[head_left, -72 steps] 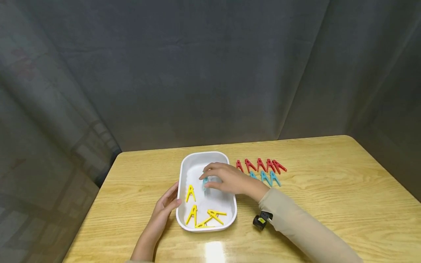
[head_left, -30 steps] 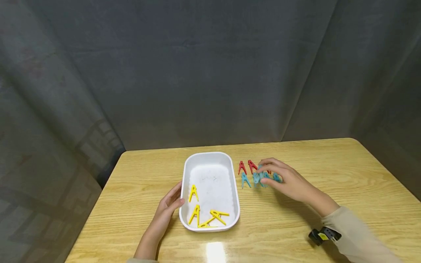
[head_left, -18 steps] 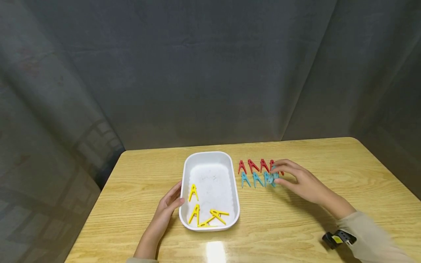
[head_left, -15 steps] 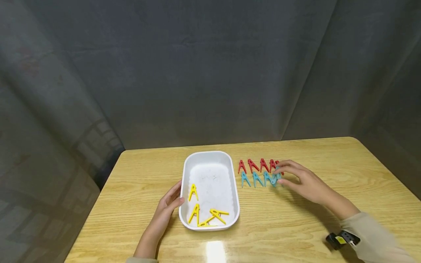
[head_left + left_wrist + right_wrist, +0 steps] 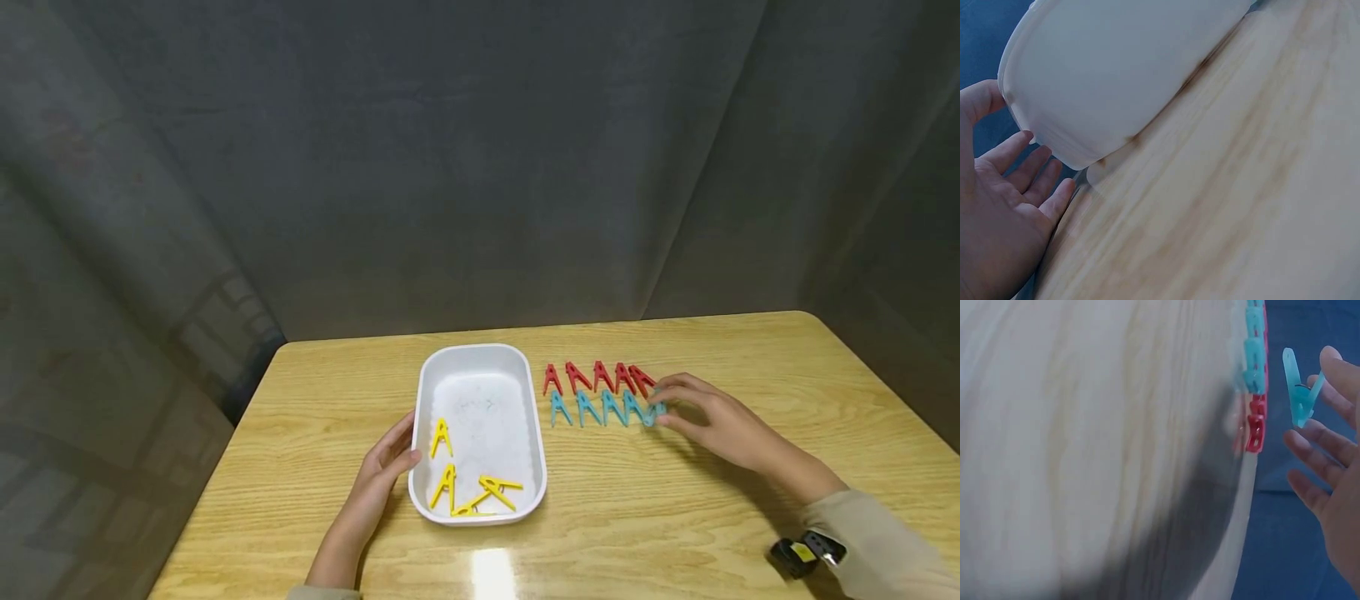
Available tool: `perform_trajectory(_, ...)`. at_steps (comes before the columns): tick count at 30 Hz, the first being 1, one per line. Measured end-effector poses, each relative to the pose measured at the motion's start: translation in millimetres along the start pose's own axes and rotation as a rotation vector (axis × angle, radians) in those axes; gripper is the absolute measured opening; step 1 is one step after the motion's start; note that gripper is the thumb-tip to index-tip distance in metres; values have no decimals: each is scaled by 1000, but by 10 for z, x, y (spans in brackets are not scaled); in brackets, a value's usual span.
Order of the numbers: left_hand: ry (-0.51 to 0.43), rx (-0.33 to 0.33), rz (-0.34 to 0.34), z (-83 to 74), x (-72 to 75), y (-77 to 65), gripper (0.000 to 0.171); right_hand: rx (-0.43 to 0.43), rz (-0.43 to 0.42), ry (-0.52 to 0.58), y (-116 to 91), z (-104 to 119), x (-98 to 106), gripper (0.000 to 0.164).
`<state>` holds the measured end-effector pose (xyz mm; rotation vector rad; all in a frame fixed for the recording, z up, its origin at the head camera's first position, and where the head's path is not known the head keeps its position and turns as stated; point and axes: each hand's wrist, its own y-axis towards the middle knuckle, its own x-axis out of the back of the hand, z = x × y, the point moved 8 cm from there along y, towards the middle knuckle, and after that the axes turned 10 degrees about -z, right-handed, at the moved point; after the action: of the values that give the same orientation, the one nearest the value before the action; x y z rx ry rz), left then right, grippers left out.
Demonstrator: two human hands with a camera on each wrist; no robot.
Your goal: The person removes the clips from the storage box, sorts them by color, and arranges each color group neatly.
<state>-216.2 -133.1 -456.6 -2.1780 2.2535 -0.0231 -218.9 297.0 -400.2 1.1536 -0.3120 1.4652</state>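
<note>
In the head view, my right hand (image 5: pixel 712 421) pinches a light-blue clothespin (image 5: pixel 1300 394) between thumb and fingers, low at the right end of a row of blue clothespins (image 5: pixel 587 409). The right wrist view shows its V-shaped legs spread. Whether it touches the table cannot be told. My left hand (image 5: pixel 378 468) holds the left side of a white tray (image 5: pixel 491 446), thumb at the rim and the other fingers along the outer wall. Inside the tray lie several yellow clothespins (image 5: pixel 442 439), two of them overlapping near its front edge.
Directly behind the blue row runs a row of red clothespins (image 5: pixel 602 377), to the right of the tray. Everything stands on a wooden table (image 5: pixel 622 525). A dark grey curtain (image 5: pixel 465 183) hangs beyond its back edge.
My right hand has brought a blue clothespin out of the tray and carried it right, past the other blue ones. My left hand stays at the tray.
</note>
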Motion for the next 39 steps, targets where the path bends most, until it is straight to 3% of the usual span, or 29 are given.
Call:
perform_trajectory(9,-11,-2,-4,17,-10,1,59,75,25,-51,-92,-66,-5,25)
perform_trajectory(20,-9,-1,-9,35,-12,-9,59,174,5,8,-112,-158,-17,37)
perform_trajectory(39,-10,7,-8,20,-8,2,59,171,63,-94,-4,-162,-93,42)
